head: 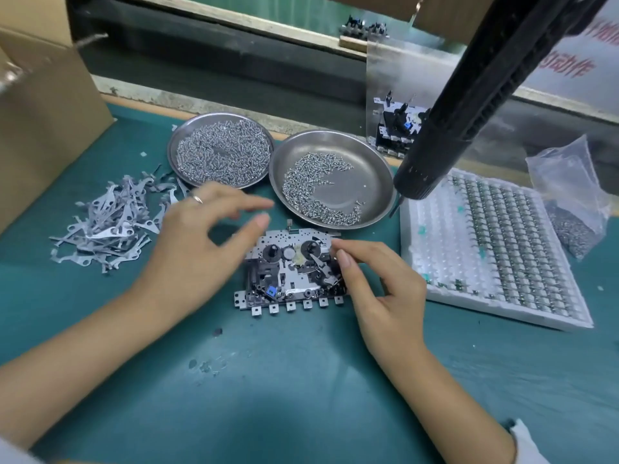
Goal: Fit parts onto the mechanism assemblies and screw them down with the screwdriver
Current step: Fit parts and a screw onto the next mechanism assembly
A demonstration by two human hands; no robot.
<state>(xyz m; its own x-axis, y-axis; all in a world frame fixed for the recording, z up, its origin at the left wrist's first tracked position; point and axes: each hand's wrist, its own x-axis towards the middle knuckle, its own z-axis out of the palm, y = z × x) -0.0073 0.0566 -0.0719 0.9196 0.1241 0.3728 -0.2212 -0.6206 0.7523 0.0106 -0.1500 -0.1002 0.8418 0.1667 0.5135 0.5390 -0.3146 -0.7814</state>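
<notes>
A metal mechanism assembly point(288, 272) with two black spindles and a blue part lies on the green mat in the middle. My right hand point(378, 293) is at its right edge, with thumb and forefinger pinching near a small metal lever at the top right of the assembly. My left hand point(201, 242) hovers just left of and above the assembly, fingers spread and relaxed, holding nothing. A black electric screwdriver point(445, 125) hangs down from the upper right, its tip near the right dish's rim; neither hand touches it.
Two steel dishes of screws stand behind the assembly, the left dish point(174, 152) full and the right dish point(378, 169) partly filled. A pile of flat metal levers point(110, 222) lies left. A white tray of small parts point(495, 249) and a plastic bag point(569, 202) sit right. A cardboard box point(43, 105) stands far left.
</notes>
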